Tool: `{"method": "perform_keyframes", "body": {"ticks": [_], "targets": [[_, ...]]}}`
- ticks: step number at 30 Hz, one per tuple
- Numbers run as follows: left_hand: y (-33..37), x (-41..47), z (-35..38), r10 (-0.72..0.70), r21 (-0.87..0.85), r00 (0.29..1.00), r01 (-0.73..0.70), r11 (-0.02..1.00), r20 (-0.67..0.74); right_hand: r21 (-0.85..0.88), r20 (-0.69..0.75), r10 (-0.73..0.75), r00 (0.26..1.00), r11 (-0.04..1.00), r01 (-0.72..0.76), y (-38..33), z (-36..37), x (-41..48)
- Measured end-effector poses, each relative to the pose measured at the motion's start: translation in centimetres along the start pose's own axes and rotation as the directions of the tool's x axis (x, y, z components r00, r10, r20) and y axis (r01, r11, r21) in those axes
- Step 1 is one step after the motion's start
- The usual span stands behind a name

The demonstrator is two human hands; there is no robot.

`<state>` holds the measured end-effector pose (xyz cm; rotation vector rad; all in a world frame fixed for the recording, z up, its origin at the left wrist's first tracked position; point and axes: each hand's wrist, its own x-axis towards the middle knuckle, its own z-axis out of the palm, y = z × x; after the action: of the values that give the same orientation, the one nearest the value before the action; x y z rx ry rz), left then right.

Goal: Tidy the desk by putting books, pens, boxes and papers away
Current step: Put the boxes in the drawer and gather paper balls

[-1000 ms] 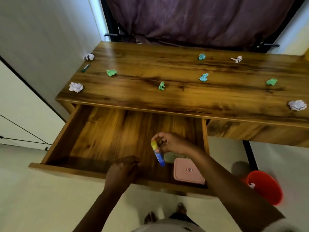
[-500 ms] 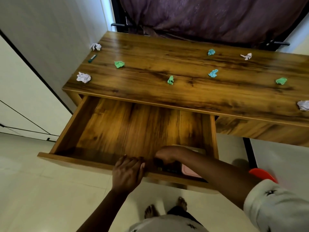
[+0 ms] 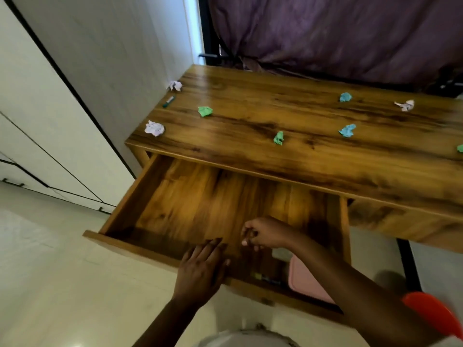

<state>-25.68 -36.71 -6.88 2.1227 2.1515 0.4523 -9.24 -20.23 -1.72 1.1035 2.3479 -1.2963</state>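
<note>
Pale floor (image 3: 50, 284) spreads wide and bare to the left of the desk, beneath white wall panels (image 3: 45, 108), while a purple curtain (image 3: 338, 33) hangs close behind the far edge. The wooden desk (image 3: 250, 121) runs out of view on the right, with its left end just beside the wall. Its drawer (image 3: 200, 204) is pulled well out over the floor, and most of the drawer's bottom is bare wood.

A red bin (image 3: 436, 314) stands on the floor at the lower right; only part of it shows, and what it holds cannot be told. In the drawer's near right corner lies one pink box (image 3: 304, 279), lid on, partly hidden under the right forearm. A greyish thing just beyond the box is too blurred to name.

The left hand (image 3: 203, 269) rests on the drawer's front edge, fingers straight and slightly spread. The right hand (image 3: 265, 234) hovers over the drawer's near part, fingers loosely curled and holding nothing.

Eight crumpled paper balls are scattered well apart on the desktop: three white (image 3: 154, 128), three green (image 3: 205, 111), one of them cut by the right frame edge, and two blue (image 3: 347, 130). One green pen (image 3: 168, 101) lies near the left edge, between two white balls.

One small yellow-and-blue stick (image 3: 269, 279) lies in the drawer against the front board, just left of the box.
</note>
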Motion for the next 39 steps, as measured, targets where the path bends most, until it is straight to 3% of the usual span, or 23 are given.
{"method": "perform_keyframes", "body": {"ticks": [3, 7, 13, 17, 21, 23, 26, 29, 31, 36, 39], "targets": [[-2.0, 1.9, -1.7, -0.182, 0.028, 0.982, 0.181, 0.983, 0.051, 0.081, -0.108, -0.029, 0.994, 0.996, 0.038, -1.4, -1.6, 1.7], [-6.4, 7.8, -5.6, -0.341, -0.002, 0.94, 0.341, 0.94, 0.006, 0.158, -0.288, -0.026, 0.957, 0.985, 0.074, -4.7, -5.0, 4.7], [-16.9, 19.3, -9.3, -0.421, -0.002, 0.904, 0.422, 0.907, -0.068, 0.096, -0.524, -0.034, 0.851, 0.99, 0.099, -11.3, -11.8, 14.7], [-23.1, 22.6, -9.2, -0.458, -0.021, 0.888, 0.458, 0.889, -0.033, 0.119, -0.548, 0.014, 0.836, 0.991, 0.061, -15.6, -15.1, 24.5], [-26.9, 24.6, -8.0, -0.397, -0.042, 0.918, 0.397, 0.917, -0.012, 0.089, -0.559, 0.076, 0.826, 0.996, -0.032, -18.7, -17.3, 32.8], [-27.9, 25.5, -7.5, -0.375, -0.044, 0.927, 0.375, 0.926, 0.005, 0.033, -0.584, 0.082, 0.807, 0.996, -0.078, -19.6, -18.1, 35.6], [-28.8, 26.1, -6.6, -0.35, -0.006, 0.936, 0.35, 0.937, -0.02, -0.238, -0.575, -0.102, 0.812, 0.97, -0.047, -20.1, -19.1, 38.9], [-29.0, 26.1, -6.0, -0.341, 0.006, 0.939, 0.342, 0.94, -0.043, -0.568, -0.446, -0.265, 0.855, 0.822, -0.042, -20.0, -20.1, 40.3], [-29.3, 26.2, -5.8, -0.335, 0.006, 0.94, 0.336, 0.942, -0.057, -0.701, -0.398, -0.342, 0.851, 0.712, -0.041, -20.1, -20.7, 40.5], [-29.3, 26.3, -5.8, -0.329, 0.007, 0.943, 0.33, 0.944, -0.043, -0.861, -0.372, -0.462, 0.805, 0.497, -0.112, -19.6, -20.2, 39.0], [-29.2, 26.4, -6.1, -0.345, 0.02, 0.938, 0.345, 0.938, -0.013, -0.832, -0.395, -0.373, 0.839, 0.534, -0.154, -19.0, -19.1, 36.9]]}}
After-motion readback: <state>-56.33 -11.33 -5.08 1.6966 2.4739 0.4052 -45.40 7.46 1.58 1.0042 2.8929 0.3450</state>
